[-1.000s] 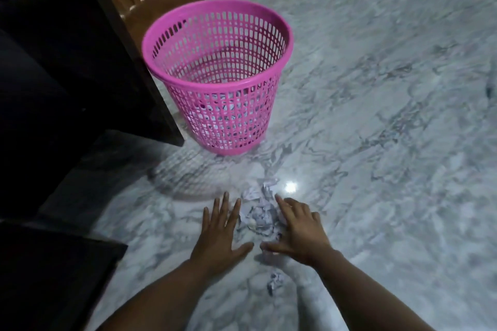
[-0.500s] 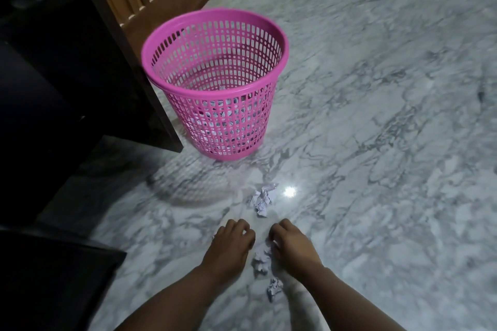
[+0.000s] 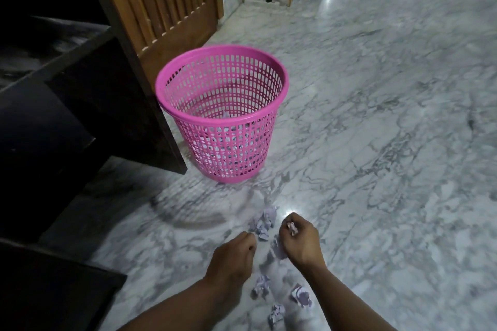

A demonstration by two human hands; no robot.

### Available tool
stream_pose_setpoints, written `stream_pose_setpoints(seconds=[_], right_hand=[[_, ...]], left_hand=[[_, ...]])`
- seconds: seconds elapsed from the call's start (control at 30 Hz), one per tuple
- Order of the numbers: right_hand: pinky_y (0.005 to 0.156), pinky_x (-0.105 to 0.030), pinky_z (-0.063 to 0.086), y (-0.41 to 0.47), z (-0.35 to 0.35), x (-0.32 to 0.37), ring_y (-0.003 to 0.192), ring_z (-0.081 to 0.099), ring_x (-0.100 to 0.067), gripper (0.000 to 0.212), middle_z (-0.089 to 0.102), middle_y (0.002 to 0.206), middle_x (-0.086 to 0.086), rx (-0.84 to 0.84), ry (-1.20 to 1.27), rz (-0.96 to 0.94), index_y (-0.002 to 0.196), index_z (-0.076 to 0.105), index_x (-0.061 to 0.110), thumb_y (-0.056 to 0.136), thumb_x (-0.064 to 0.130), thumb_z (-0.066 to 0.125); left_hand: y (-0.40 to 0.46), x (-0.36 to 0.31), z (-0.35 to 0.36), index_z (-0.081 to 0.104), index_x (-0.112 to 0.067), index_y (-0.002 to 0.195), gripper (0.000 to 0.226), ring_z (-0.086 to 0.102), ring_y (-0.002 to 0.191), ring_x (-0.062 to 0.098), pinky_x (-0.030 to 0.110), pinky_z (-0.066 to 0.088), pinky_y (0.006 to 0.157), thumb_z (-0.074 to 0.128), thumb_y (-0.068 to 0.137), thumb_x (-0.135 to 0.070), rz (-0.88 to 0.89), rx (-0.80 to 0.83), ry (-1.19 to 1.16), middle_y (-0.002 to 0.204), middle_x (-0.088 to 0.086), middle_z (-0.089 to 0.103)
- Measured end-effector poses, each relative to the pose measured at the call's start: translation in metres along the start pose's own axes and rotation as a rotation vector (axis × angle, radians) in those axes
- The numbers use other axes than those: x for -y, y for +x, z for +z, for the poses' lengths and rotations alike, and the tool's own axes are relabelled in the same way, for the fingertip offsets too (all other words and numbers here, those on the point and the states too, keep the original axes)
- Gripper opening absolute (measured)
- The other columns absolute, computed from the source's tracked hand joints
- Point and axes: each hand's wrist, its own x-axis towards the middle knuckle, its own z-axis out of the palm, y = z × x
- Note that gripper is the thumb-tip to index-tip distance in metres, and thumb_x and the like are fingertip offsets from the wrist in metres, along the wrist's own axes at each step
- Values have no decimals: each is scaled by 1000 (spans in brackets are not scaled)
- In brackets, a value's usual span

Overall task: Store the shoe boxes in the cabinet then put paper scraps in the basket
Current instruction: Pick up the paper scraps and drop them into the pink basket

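Now both hands are fisted: right hand pinches paper scraps, left hand unclear; basket upright beyond.

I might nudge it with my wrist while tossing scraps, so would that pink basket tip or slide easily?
The pink basket is probably light: thin perforated plastic, with only a few paper scraps inside. It narrows toward its base, so a rim knock might tip it. On the polished marble floor it likely slides.

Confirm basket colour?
Pink, with a perforated lattice wall: the basket shows clearly in the head view.
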Motion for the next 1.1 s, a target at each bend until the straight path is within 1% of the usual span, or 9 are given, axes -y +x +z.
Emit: stream_pose_setpoints(seconds=[0.17, 0.4, 0.57, 0.6, 0.67, 0.8, 0.9, 1.0, 1.1], right_hand=[[62, -20, 43, 34, -16, 90, 63, 53, -5, 28, 57, 65, 3, -122, 128, -269, 67, 54, 18, 82, -5, 58], [61, -25, 41, 97, -59, 237, 62, 47, -5, 30, 51, 63, 2, -329, 395, -515, 67, 50, 19, 88, -1, 56], [70, -29, 51, 154, -54, 302, 71, 58, -2, 8, 63, 75, 7, -454, 282, -532, 81, 58, 18, 88, 14, 58], [76, -31, 55, 167, -51, 308, 82, 64, -7, 2, 68, 89, 3, -397, 210, -493, 91, 61, 19, 89, 18, 61], [90, -37, 57, 186, -45, 312, 106, 66, -24, 39, 65, 124, -10, -181, -17, -351, 126, 57, 19, 91, 31, 68], [104, -47, 53, 192, -49, 301, 123, 63, -34, 88, 56, 145, -18, 39, -233, -317, 160, 23, 18, 91, 54, 65], [104, -43, 52, 172, -66, 269, 121, 63, -24, 64, 62, 138, -9, -192, -92, -459, 148, 46, 19, 93, 49, 62], [91, -41, 55, 142, -71, 208, 103, 65, -12, 36, 69, 114, -1, -361, 31, -490, 123, 64, 19, 93, 38, 60], [89, -44, 54, 91, -56, 123, 100, 64, -13, 26, 68, 109, 2, -337, -31, -384, 116, 66, 22, 95, 35, 58]], left_hand=[[40, -36, -57, 37, -27, 77, 13, 50, 71, 18, 42, 46, 66, 39, 89, -22, 228, -79, -106, 76, -9, 43], [132, -94, -197, 50, -7, 77, 13, 45, 62, 19, 39, 36, 57, 39, 83, -3, 316, -542, -317, 71, 2, 50], [195, -125, -262, 53, -2, 80, 18, 49, 68, 10, 29, 35, 62, 40, 89, -11, 323, -842, -313, 75, 16, 57], [207, -125, -267, 54, -3, 83, 18, 49, 68, 6, 27, 36, 62, 41, 92, -11, 276, -851, -292, 79, 15, 58], [229, -115, -268, 58, -11, 94, 13, 57, 77, 9, 28, 43, 61, 47, 97, -14, 102, -735, -211, 93, 9, 61], [240, -88, -257, 48, -26, 138, 43, 68, 93, 20, 35, 58, 73, 57, 96, -18, -235, -193, -92, 115, 1, 67], [215, -77, -240, 47, -30, 143, 53, 42, 137, 29, 53, 36, 113, 58, 91, -29, -107, -385, 120, 144, 0, 51], [162, -76, -208, 57, -30, 133, 47, 38, 131, 29, 42, 30, 103, 57, 86, -31, 209, -636, 245, 137, -1, 49], [105, -51, -151, 52, -27, 140, 55, 38, 128, 30, 40, 30, 99, 63, 87, -35, 368, -498, 247, 146, 2, 42]])
